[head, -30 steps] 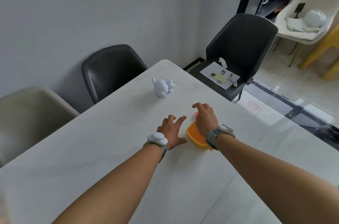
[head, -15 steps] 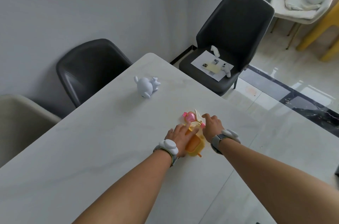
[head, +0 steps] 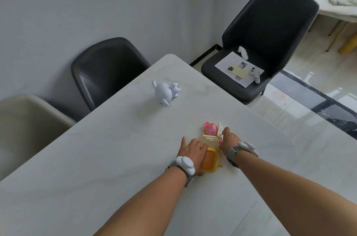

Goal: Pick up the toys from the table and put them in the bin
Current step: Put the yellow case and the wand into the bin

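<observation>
Toys: orange toy (head: 209, 162) under left hand (head: 193, 151), fingers curled over it; pink wand (head: 211, 129) beside right hand (head: 228, 140), grip unclear; lift both together, level

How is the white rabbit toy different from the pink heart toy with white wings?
The white rabbit figure is all white and rounded; the pink heart toy with white wings is pink, flatter and winged. The rabbit figure lies alone, far from both hands; the heart toy lies between the left hand and the right hand, which touches it. Both rest on the white marble table.
</observation>
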{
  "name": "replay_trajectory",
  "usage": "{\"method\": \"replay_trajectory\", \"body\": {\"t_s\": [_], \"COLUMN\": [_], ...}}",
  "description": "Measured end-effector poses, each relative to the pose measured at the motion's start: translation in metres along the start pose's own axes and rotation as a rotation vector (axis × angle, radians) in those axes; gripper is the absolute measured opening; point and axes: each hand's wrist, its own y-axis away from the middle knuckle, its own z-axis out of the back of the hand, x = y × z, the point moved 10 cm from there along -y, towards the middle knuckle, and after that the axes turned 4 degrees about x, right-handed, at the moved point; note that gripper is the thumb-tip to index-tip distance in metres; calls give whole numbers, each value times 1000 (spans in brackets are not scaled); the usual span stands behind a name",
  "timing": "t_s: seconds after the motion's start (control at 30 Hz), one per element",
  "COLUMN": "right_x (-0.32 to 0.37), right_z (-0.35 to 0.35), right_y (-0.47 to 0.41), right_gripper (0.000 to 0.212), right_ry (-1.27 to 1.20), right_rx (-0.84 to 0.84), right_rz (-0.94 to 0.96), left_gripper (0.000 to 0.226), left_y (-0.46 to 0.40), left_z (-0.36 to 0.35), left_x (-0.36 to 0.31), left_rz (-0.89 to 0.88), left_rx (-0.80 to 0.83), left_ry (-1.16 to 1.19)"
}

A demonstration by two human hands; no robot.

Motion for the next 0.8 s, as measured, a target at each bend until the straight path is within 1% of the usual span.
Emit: {"method": "replay_trajectory", "body": {"t_s": [0.07, 0.23, 0.33, 0.43, 0.57, 0.63, 0.73, 0.8], "right_x": [9, 23, 30, 46, 72, 79, 96, 113], "right_z": [-1, -12, -18, -14, -11, -8, -5, -2], "right_y": [-1, 1, 4, 10, 24, 34, 51, 64], "right_gripper": [31, 46, 43, 54, 66, 71, 85, 91], "right_ry": [5, 28, -26, -128, -106, -72, -125, -133], "right_rx": [20, 83, 112, 75, 45, 2, -39, -56], "right_rz": [-21, -65, -82, -54, 9, -8, 24, 79], "left_gripper": [75, 82, 87, 90, 91, 89, 87, 85], "left_y": [6, 23, 34, 45, 69, 81, 104, 123], "left_z": [-1, -8, -13, -14, -6, 1, 9, 16], "left_x": [19, 69, 95, 115, 138, 147, 161, 170], "left_rz": [62, 203, 282, 363, 464, 490, 524, 560], "left_rx": [5, -4, -9, -15, -57, -91, -132, -170], "left_ry": [56, 151, 209, 248, 332, 355, 385, 388]}}
